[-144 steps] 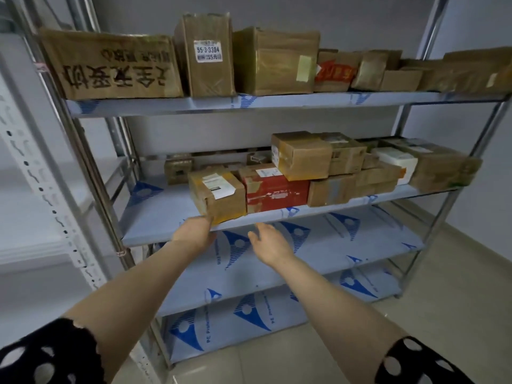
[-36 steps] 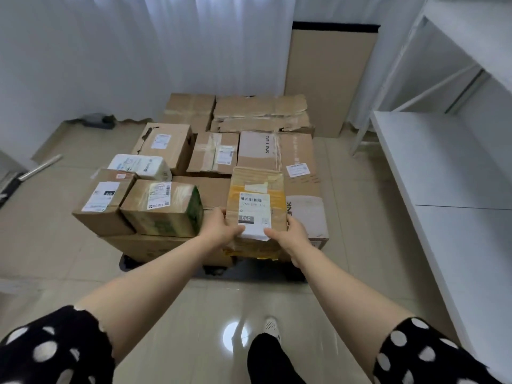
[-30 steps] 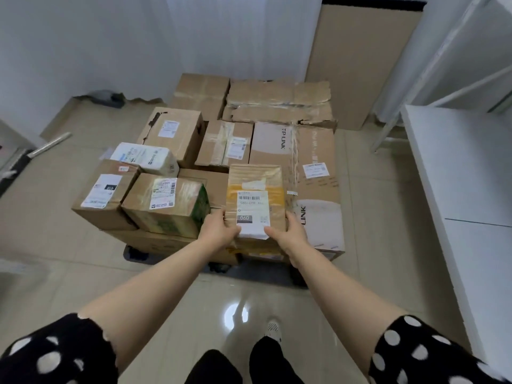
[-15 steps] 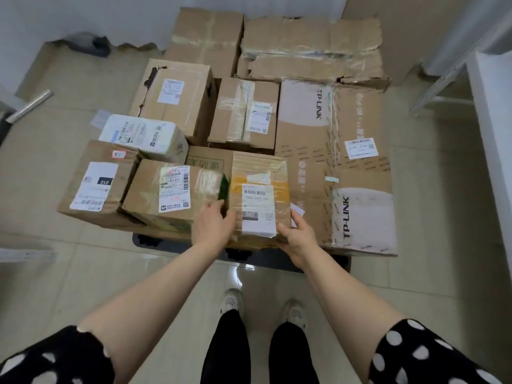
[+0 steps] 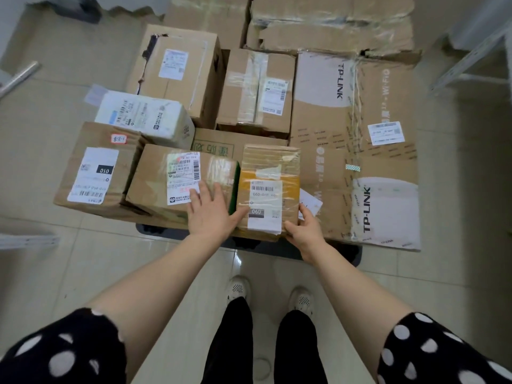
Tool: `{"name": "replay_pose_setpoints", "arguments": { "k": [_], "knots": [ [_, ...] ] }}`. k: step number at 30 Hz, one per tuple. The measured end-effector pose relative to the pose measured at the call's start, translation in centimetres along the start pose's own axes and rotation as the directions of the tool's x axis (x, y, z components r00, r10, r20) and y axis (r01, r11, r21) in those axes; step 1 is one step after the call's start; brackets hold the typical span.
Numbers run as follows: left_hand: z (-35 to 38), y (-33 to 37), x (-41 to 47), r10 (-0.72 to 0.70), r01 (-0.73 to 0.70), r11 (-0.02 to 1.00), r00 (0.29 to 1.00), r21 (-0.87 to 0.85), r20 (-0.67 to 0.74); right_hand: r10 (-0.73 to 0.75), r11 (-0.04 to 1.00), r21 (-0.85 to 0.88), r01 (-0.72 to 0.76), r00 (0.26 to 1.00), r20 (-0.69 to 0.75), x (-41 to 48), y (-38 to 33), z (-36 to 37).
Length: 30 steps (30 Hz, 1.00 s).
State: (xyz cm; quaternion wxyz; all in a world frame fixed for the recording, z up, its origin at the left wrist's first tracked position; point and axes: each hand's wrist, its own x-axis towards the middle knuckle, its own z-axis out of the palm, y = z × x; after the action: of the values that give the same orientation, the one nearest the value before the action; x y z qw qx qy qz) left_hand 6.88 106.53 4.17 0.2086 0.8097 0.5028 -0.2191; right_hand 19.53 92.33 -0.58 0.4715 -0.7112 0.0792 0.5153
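Head view, hands?
"Fingers spread, left hand [image 5: 212, 217] lies flat on labelled carton [image 5: 155, 178], thumb against taped 060 parcel [image 5: 268, 173]; right hand [image 5: 306, 234] grips its near right corner."
"Parcel position?"
"Lower centre, atop stacked cartons, just left of TP-LINK carton [image 5: 360, 112]."

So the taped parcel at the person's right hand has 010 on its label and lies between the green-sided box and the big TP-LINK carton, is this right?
Not quite. In the head view the label on the taped parcel reads 060, not 010; the 010 label is on the far-left box. It does lie between the green-sided box and the TP-LINK carton.
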Motion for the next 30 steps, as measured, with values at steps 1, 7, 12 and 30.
{"name": "replay_pose_setpoints", "arguments": {
  "k": [1, 7, 12, 30],
  "knots": [
    [0.0, 0.0, 0.0, -0.001, 0.001, 1.000, 1.000, 0.008, -0.003, -0.001, 1.000, -0.025, 0.001, 1.000, 0.001, 0.0, 0.2, 0.3],
    [0.6, 0.0, 0.3, -0.004, 0.004, 0.999, 1.000, 0.049, -0.013, -0.002, 0.999, -0.043, 0.002, 1.000, 0.008, 0.1, 0.3, 0.7],
    [0.7, 0.0, 0.3, -0.004, 0.005, 1.000, 0.998, 0.014, -0.061, 0.010, 0.998, -0.065, -0.010, 1.000, -0.001, 0.0, 0.3, 0.7],
    [-5.1, 8.7, -3.5, 0.377, -0.364, 0.914, 0.925, 0.179, -0.043, -0.065, 0.998, 0.000, 0.068, 0.945, -0.322, -8.7, -3.3, -5.9]
  ]
}}
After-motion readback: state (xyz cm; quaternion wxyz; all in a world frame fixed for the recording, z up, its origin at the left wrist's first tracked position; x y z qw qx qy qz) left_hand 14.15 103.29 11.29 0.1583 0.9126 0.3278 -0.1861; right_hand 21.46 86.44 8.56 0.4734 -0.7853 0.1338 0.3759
